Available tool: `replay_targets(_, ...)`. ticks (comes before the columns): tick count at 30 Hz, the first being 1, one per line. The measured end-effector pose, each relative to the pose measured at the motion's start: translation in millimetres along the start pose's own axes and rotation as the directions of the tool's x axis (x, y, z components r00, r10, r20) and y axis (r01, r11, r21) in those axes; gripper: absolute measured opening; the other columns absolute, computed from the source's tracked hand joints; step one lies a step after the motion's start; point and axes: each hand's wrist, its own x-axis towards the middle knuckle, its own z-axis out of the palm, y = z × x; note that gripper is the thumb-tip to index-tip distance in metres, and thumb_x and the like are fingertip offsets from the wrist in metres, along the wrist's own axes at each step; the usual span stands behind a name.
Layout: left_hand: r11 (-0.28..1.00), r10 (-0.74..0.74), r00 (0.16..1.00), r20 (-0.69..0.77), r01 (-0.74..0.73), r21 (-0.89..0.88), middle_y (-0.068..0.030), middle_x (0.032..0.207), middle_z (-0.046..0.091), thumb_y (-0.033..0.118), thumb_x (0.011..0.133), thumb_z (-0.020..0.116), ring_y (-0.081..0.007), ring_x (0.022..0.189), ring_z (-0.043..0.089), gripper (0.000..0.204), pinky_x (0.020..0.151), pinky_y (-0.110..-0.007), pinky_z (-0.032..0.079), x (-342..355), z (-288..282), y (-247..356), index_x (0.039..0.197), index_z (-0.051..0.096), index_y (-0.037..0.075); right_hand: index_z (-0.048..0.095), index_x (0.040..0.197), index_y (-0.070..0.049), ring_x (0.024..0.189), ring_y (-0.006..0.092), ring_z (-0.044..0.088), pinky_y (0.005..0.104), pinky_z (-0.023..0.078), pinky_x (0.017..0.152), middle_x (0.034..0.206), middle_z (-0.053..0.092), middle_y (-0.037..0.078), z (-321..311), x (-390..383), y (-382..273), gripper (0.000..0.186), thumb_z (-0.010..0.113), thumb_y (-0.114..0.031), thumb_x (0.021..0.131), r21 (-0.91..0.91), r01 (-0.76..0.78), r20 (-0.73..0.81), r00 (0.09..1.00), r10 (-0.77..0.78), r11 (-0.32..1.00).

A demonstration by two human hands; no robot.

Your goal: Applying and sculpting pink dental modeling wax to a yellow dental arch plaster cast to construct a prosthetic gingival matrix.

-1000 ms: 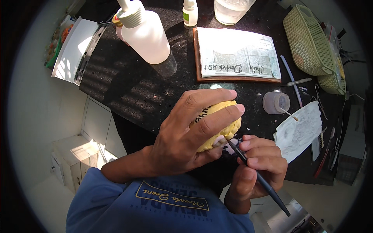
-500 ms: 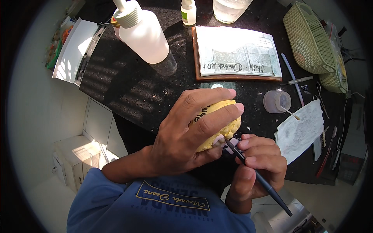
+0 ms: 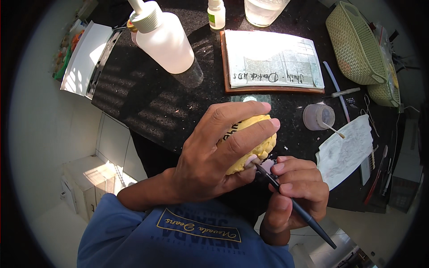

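Note:
My left hand (image 3: 206, 149) is wrapped round a yellow dental cast (image 3: 263, 148), with two fingers across its top. The cast has dark handwriting on its side and a row of moulded teeth along its right edge. A pale pinkish-white patch (image 3: 251, 159) shows at its lower edge. In a pen-like pinch, my right hand (image 3: 301, 185) holds a slim dark-handled brush (image 3: 310, 219). Its fine tip meets the cast at the pale patch. The palm hides the cast's left and under sides.
On the black speckled table (image 3: 147, 100) stand a large white pump bottle (image 3: 165, 44), a small bottle (image 3: 216, 18) and a clear water cup (image 3: 264, 12). A paper-covered pad (image 3: 275, 62), small plastic cup (image 3: 318, 117), smudged tissue (image 3: 346, 147), slim tools and mesh baskets (image 3: 355, 49) lie rightward.
The brush tip has shifted slightly left and down along the cast's lower edge, onto the pale patch. My left hand and the cast stay nearly still.

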Motion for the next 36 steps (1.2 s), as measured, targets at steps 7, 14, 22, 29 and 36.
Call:
replay_targets(7, 1.0, 0.003, 1.0, -0.003, -0.003, 0.014, -0.0263, 0.117, 0.056, 0.026, 0.091, 0.063, -0.0304, 0.1, 0.061, 0.04, 0.08, -0.035, 0.053, 0, 0, 0, 0.12, 0.054, 0.0, 0.059, 0.088, -0.002, 0.077, 0.0265, 0.067, 0.04, 0.058, 0.074, 0.078, 0.063, 0.011, 0, 1, -1, 0.017, 0.068, -0.002, 0.073, -0.029, -0.007, 0.013, 1.0, 0.008, 1.0)
replay_targets(14, 1.0, -0.004, 1.0, -0.001, 0.004, 0.024, -0.0261, 0.116, 0.057, 0.026, 0.091, 0.062, -0.0299, 0.1, 0.061, 0.04, 0.079, -0.035, 0.053, 1, 1, 1, 0.119, 0.055, -0.001, 0.059, 0.089, -0.002, 0.079, 0.0265, 0.067, 0.0391, 0.058, 0.074, 0.08, 0.062, 0.011, -5, 1, -2, 0.02, 0.068, -0.001, 0.072, -0.02, 0.005, 0.06, 0.998, -0.004, 1.0)
replay_targets(22, 0.999, -0.009, 1.0, -0.005, 0.009, 0.033, -0.0257, 0.116, 0.057, 0.028, 0.091, 0.062, -0.0294, 0.099, 0.061, 0.04, 0.078, -0.034, 0.053, 0, 2, 1, 0.118, 0.055, -0.002, 0.059, 0.09, -0.002, 0.079, 0.0264, 0.066, 0.0373, 0.059, 0.072, 0.08, 0.062, 0.011, -4, 1, -3, 0.02, 0.068, 0.0, 0.072, -0.071, 0.018, 0.083, 0.996, -0.012, 0.997)
replay_targets(29, 0.999, -0.049, 0.999, -0.009, 0.049, 0.0, -0.0254, 0.115, 0.058, 0.023, 0.09, 0.062, -0.0289, 0.099, 0.062, 0.037, 0.078, -0.034, 0.053, 2, 0, 3, 0.118, 0.055, -0.002, 0.058, 0.091, -0.002, 0.079, 0.0266, 0.066, 0.035, 0.057, 0.071, 0.078, 0.062, 0.011, -3, 0, 1, 0.019, 0.067, -0.003, 0.074, -0.028, 0.036, 0.059, 0.998, -0.034, 0.999)
replay_targets(36, 0.726, -0.446, 0.879, 0.172, 0.467, -0.505, -0.0167, 0.123, 0.056, 0.017, 0.09, 0.057, -0.0189, 0.11, 0.056, 0.041, 0.092, -0.032, 0.046, 9, -9, 16, 0.125, 0.048, -0.001, 0.052, 0.102, -0.003, 0.069, 0.0195, 0.056, 0.0275, 0.049, 0.063, 0.078, 0.053, 0.015, 0, -3, -6, 0.024, 0.054, -0.026, 0.096, -0.194, 0.074, -0.096, 0.991, -0.094, 0.978)
